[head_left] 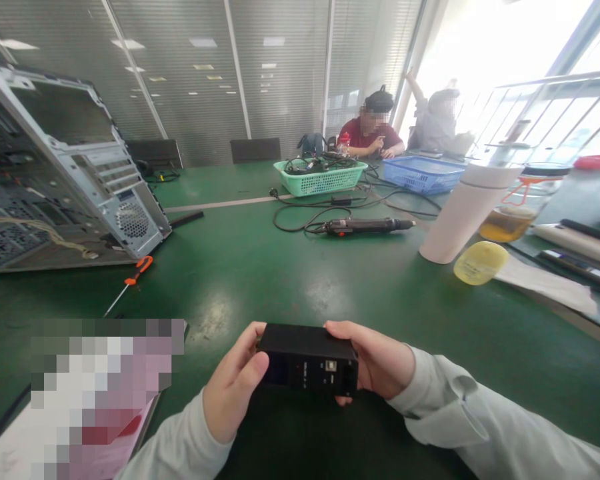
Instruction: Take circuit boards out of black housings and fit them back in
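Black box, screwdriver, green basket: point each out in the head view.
Black box [307, 368]: head view, on the side face with the ports.
Screwdriver [139, 271]: head view, on the orange and black handle.
Green basket [325, 182]: head view, on the near wall.

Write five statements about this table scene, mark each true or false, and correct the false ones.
1. The left hand and right hand both hold the black box. True.
2. The orange-handled screwdriver lies in the blue basket. False: it lies on the green table beside the metal computer case.
3. The green basket holds cables. True.
4. The black power tool is in the right hand. False: it lies on the table.
5. A person in red is across the table. True.
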`<state>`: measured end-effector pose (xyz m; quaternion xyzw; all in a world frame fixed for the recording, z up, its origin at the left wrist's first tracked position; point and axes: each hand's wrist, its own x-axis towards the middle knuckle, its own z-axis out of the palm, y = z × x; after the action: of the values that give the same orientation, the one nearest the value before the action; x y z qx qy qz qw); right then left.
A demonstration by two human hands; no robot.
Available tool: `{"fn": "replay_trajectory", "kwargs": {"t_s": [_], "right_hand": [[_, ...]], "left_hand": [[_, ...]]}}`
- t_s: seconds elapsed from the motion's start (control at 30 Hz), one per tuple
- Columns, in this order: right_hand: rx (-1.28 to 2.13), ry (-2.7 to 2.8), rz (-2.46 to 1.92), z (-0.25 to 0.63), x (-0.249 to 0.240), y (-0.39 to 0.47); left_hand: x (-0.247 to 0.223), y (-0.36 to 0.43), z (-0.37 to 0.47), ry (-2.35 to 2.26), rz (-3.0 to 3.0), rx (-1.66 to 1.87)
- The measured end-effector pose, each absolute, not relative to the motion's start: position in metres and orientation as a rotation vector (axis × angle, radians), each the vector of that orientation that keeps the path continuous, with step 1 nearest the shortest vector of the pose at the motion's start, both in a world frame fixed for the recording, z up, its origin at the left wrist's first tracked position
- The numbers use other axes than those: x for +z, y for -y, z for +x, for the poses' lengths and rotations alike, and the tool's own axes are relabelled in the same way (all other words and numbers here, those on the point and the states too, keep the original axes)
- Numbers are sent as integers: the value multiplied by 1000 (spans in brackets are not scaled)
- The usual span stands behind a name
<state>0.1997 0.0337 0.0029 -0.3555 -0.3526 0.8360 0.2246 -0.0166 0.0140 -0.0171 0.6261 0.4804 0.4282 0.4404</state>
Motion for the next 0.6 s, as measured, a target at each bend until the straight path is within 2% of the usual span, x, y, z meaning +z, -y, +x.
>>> {"fn": "replay_trajectory", "kwargs": {"t_s": [0.2,0.33,0.6], "right_hand": [[1452,1448,-1075,200,4,-37],[1030,1670,-998,203,5,-31],[877,1934,-890,204,4,-25]], "left_hand": [[-12,-7,-10,-1105,1516,1003],[-9,-4,-7,-1129,1625,977],[-18,-12,-15,-1193,1941,1040]]}}
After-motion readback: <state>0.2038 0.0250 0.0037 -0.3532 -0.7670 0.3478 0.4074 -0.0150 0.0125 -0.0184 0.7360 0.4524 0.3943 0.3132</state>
